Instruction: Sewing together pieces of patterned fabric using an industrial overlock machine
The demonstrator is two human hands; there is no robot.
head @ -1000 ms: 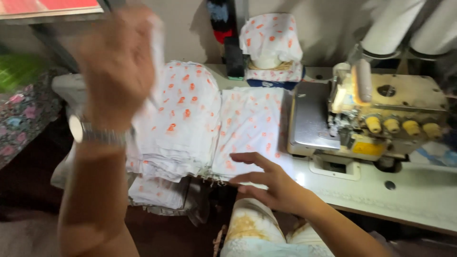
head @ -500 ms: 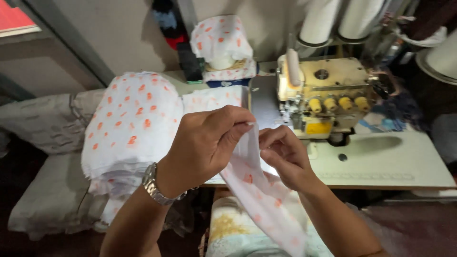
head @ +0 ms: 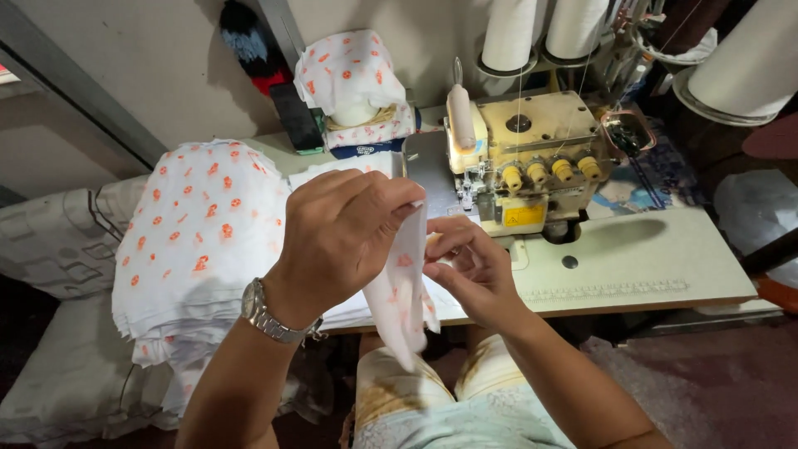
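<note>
Head view: a stack of orange-dotted white fabric (head: 199, 241) lies at the sewing table's (head: 657, 266) left edge; left hand (head: 341, 233) and right hand (head: 470, 270) pinch a dotted fabric piece (head: 403, 291) over the front edge, with the overlock machine (head: 532, 162) behind.

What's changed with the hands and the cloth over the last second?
The left hand came down from up high with a cloth piece. The right hand left the table and took hold too, so both now pinch it. The cloth stack and sewing machine stayed put.
</note>
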